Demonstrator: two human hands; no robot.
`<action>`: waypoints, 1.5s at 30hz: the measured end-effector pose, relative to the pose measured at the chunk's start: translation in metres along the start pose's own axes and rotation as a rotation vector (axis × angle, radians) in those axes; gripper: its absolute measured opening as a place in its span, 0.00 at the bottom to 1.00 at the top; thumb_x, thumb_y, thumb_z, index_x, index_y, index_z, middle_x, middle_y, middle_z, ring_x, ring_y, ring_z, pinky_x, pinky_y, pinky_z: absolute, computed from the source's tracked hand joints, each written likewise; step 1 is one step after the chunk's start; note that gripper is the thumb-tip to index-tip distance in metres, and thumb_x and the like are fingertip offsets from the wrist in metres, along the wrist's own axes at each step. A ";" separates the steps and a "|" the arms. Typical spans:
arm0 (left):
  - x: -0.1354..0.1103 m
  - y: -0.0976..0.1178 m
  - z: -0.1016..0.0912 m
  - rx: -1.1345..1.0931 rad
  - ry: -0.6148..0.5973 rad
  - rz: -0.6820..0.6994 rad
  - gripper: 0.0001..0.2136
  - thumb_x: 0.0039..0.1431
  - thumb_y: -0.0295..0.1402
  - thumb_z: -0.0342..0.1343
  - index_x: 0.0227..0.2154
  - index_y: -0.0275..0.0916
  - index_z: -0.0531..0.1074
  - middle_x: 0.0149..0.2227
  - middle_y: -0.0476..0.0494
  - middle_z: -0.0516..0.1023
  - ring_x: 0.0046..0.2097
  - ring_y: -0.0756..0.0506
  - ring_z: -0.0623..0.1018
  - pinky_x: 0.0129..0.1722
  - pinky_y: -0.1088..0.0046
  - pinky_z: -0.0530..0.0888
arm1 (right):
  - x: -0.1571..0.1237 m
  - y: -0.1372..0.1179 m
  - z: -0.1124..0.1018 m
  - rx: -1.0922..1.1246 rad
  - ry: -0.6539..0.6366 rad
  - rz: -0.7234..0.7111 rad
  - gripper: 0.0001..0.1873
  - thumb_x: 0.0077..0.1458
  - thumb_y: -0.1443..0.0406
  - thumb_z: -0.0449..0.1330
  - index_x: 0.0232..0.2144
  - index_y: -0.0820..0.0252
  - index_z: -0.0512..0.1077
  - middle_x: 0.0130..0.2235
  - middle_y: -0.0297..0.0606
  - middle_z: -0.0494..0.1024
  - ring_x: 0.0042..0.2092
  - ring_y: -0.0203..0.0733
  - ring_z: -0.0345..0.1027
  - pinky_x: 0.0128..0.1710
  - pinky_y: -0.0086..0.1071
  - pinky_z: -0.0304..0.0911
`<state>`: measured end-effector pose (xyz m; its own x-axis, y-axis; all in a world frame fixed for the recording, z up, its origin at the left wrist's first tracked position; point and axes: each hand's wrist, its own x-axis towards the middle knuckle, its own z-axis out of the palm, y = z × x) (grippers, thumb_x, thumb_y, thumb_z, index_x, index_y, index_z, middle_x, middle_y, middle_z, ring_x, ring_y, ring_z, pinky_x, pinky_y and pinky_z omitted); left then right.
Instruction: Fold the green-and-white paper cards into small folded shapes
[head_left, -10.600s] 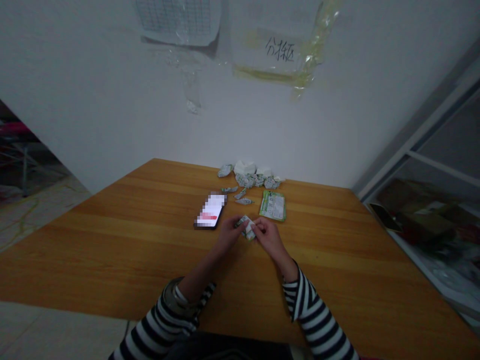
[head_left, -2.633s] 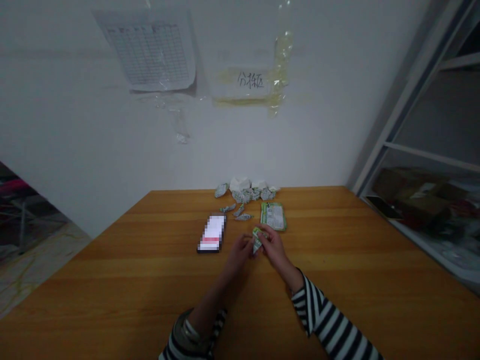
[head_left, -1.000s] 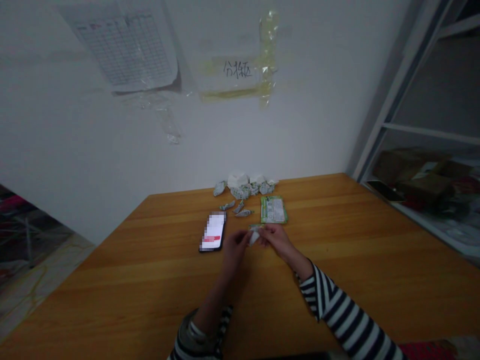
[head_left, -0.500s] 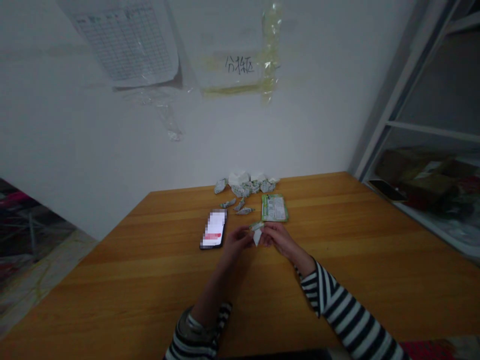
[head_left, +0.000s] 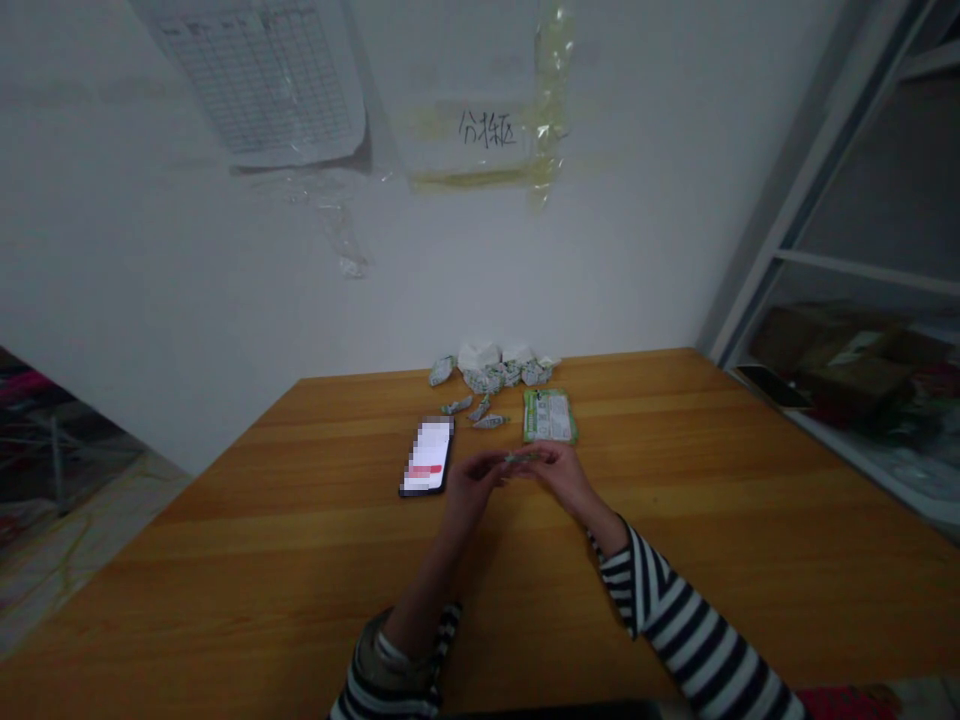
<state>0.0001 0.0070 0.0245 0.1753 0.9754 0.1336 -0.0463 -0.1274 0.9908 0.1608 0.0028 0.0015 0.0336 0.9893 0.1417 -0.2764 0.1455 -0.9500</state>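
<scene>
Only thing you can actually read from here is the handwritten 分拣区 in black marker on the paper sign [head_left: 463, 130] taped to the wall. The gridded sheet [head_left: 262, 75] beside it has tiny headers, too small to make out, same for the print on the green packet [head_left: 550, 416], and the phone screen [head_left: 427, 455] is pixelated.

Dim, soft light; wide-angle distortion bends the edges.

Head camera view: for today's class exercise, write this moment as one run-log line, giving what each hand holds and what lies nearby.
left hand: holds printed paper strip | right hand: holds same strip | nearby: smartphone, green packet, folded paper pieces
</scene>
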 end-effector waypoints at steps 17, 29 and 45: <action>-0.006 0.011 0.001 0.061 0.141 0.167 0.04 0.43 0.31 0.66 0.26 0.39 0.80 0.31 0.44 0.82 0.36 0.43 0.80 0.40 0.67 0.75 | -0.008 -0.012 0.002 -0.234 0.016 -0.204 0.08 0.46 0.61 0.66 0.32 0.54 0.81 0.35 0.40 0.83 0.36 0.48 0.77 0.40 0.42 0.71; -0.004 0.006 0.005 -0.110 0.152 -0.017 0.08 0.41 0.34 0.68 0.24 0.35 0.78 0.27 0.46 0.81 0.31 0.47 0.77 0.35 0.72 0.73 | -0.006 -0.019 0.002 -0.290 0.076 -0.319 0.07 0.43 0.60 0.69 0.23 0.56 0.77 0.31 0.37 0.75 0.36 0.42 0.69 0.34 0.33 0.67; 0.000 -0.010 0.005 -0.461 0.008 -0.184 0.25 0.35 0.32 0.72 0.35 0.39 0.64 0.28 0.46 0.82 0.30 0.48 0.80 0.34 0.74 0.73 | -0.011 -0.013 0.013 -0.137 0.038 -0.185 0.18 0.48 0.58 0.66 0.38 0.55 0.63 0.19 0.23 0.66 0.18 0.30 0.58 0.17 0.22 0.53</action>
<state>0.0052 0.0069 0.0148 0.2143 0.9757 -0.0445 -0.4458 0.1383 0.8844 0.1514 -0.0101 0.0165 0.1087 0.9448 0.3090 -0.1292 0.3216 -0.9380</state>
